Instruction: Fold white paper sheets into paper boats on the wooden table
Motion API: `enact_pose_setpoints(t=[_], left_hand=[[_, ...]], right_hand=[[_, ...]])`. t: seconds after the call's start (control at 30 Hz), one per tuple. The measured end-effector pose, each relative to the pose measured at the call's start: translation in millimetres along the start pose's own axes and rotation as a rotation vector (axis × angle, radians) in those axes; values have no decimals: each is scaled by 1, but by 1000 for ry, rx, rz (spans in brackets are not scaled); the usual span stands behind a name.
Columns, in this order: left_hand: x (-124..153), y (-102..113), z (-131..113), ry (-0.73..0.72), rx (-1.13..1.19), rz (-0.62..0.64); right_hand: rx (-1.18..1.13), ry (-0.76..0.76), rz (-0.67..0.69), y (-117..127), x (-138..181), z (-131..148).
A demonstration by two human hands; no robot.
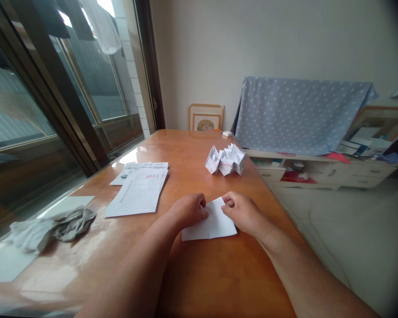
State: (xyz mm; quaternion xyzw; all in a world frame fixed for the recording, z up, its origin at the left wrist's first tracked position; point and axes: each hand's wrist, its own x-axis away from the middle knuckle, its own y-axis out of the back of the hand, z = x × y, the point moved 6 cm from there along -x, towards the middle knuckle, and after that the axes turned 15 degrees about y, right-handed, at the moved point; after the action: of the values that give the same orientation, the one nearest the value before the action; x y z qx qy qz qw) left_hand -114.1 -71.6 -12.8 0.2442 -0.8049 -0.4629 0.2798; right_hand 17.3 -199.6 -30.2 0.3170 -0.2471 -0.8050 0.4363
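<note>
One white paper sheet [215, 228], pinched by left grip [191, 209] and right grip [241, 210]; likely light, easily creased, best held by edges.

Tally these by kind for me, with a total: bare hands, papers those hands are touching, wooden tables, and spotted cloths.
Hands: 2, left hand and right hand
Touched papers: 1, the white paper
Wooden tables: 1, the table
Spotted cloths: 1, the blue-grey cloth
Total: 5
</note>
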Motion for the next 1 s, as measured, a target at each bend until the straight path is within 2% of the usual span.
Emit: enact_pose_setpoints(t=[0.17, 0.37, 0.73, 1.0], left_hand=[[-1, 0, -1, -25, 15, -15], [-4, 1, 3, -53, 58, -17], [-5, 4, 10, -33, 182, 62], [-11, 1, 12, -96, 152, 38]], right_hand=[[148, 197, 58, 4, 4, 33], [361, 304, 202, -1, 15, 58], [548, 371, 288, -9, 20, 67], [573, 394, 309, -13, 21, 68]])
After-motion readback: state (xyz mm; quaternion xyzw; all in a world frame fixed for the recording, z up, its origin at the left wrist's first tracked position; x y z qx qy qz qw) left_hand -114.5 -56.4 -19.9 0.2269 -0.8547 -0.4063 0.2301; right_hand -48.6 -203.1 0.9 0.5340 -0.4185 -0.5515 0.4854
